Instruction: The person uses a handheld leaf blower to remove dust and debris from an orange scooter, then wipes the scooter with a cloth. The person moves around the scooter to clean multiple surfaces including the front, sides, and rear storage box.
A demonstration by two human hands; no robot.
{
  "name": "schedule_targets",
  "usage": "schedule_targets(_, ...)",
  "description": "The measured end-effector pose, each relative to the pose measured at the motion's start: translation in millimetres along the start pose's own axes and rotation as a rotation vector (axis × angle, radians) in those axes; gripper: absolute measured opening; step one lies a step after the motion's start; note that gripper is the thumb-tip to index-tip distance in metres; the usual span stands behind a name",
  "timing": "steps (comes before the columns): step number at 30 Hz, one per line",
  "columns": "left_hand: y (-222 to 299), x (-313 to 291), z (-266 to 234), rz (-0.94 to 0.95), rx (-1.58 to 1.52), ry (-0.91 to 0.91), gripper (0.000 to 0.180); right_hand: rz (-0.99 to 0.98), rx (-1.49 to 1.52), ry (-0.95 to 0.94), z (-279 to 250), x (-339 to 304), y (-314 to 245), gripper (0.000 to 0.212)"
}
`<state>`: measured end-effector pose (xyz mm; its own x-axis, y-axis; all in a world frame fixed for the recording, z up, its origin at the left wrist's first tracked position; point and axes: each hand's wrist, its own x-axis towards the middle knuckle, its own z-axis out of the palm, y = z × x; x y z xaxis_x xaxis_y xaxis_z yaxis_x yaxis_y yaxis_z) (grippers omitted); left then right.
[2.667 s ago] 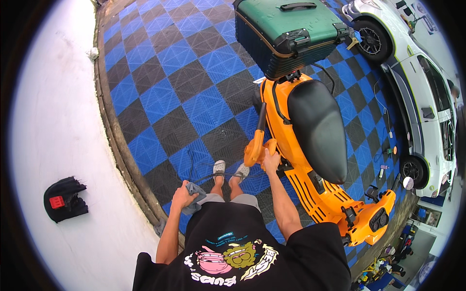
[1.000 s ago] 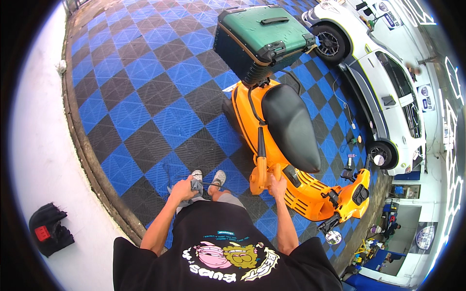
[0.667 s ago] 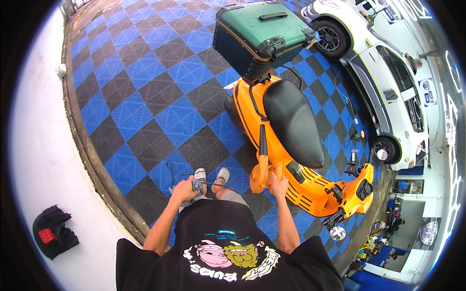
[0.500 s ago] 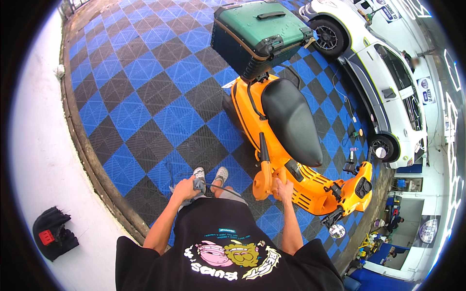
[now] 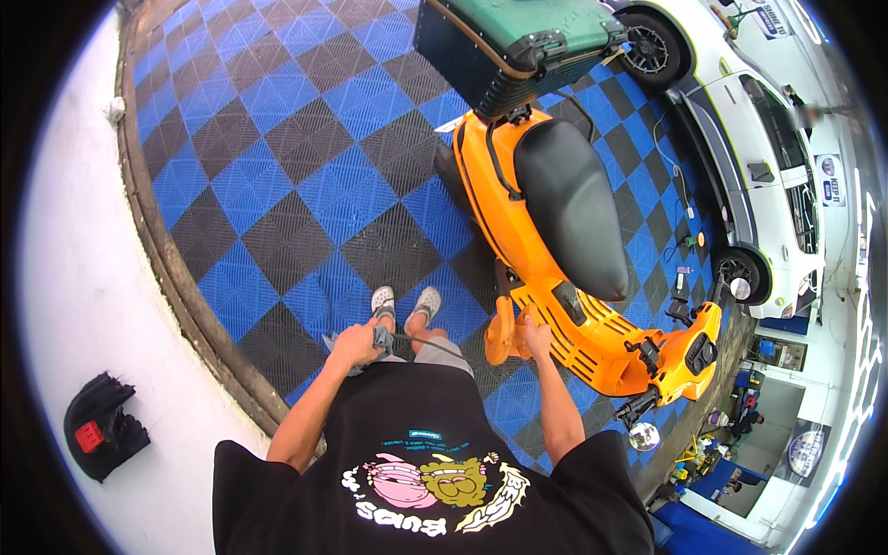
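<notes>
An orange scooter (image 5: 592,324) with a black seat (image 5: 573,203) stands on a floor of blue and black tiles (image 5: 314,185). A dark green box (image 5: 518,42) sits on its rear rack. My right hand (image 5: 535,326) grips an orange side panel (image 5: 504,333) at the scooter's left flank, by the footboard. My left hand (image 5: 356,344) holds a grey cloth (image 5: 375,340) in front of my legs. My grey shoes (image 5: 405,303) stand on the tiles beside the scooter.
A white car (image 5: 749,148) is parked right of the scooter. A black and red object (image 5: 100,437) lies on the white floor at the left. A raised curb (image 5: 185,296) edges the tiled area. Small tools lie on the tiles near the car's wheel (image 5: 689,273).
My view has shifted a little, so the scooter sits more to the right. Both hands keep their hold; the right stays on the orange panel, the left on the cloth.
</notes>
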<state>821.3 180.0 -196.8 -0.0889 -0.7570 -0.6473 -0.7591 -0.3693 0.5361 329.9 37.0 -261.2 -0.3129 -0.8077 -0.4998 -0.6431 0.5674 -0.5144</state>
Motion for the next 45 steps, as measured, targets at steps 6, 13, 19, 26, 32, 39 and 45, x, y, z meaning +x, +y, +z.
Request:
schedule_targets(6, 7.0, -7.3, 3.7, -0.085, -0.041, -0.052, 0.056, 0.117, -0.003, 0.065, 23.1, 12.2, 31.7, 0.048)
schedule_targets(13, 13.0, -8.8, 38.9, -0.125, -0.051, -0.006, 0.055, 0.228, 0.049, 0.033, 4.2, 6.4, 58.6, 0.048)
schedule_targets(19, 30.9, -13.7, 48.9, -0.188, -0.096, 0.009, 0.054, 0.173, 0.103, -0.002, -0.9, 7.5, 67.0, 0.04)
schedule_targets(26, 43.7, -23.7, 43.0, -0.241, -0.093, 0.112, 0.048, 0.089, 0.129, -0.059, 21.8, 34.5, 46.4, 0.028)
schedule_targets(32, 49.0, -27.8, 28.2, -0.282, -0.101, 0.147, 0.05, -0.038, 0.13, -0.108, 38.9, 44.5, 7.5, 0.026)
schedule_targets(39, 30.8, -24.1, 6.7, -0.269, -0.12, 0.196, 0.051, -0.138, 0.087, -0.117, 61.4, 61.9, -33.8, 0.047)
schedule_targets(45, -8.5, 4.2, -36.2, -0.231, -0.117, 0.157, 0.055, -0.099, -0.098, -0.136, 92.8, 83.3, -84.3, 0.062)
